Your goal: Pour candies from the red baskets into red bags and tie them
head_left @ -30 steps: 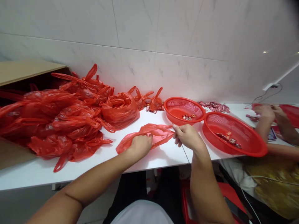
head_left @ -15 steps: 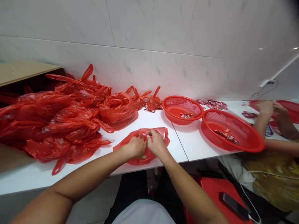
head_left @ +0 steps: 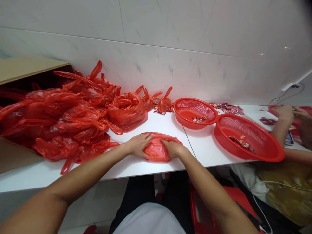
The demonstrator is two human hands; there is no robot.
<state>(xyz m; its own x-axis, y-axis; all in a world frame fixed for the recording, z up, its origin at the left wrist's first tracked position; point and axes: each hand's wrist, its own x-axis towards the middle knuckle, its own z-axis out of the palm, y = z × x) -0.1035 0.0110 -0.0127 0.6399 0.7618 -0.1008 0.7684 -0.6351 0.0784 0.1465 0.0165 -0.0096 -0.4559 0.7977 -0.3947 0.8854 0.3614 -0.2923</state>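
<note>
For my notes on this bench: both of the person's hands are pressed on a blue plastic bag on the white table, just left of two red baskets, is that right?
Not quite: the plastic bag is red, not blue, as the head view shows. The left hand and right hand do press on it on the white table, left of the two red baskets.

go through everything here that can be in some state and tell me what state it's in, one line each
Red plastic bag: flat on the white table, mouth spread between both hands.
Left hand: fingers on the bag's left edge.
Right hand: fingers on the bag's right edge.
Pile of red bags: filled, handles knotted.
Small red basket: upright, few candies inside.
Large red basket: upright, few candies inside.
Cardboard box: open.
</note>
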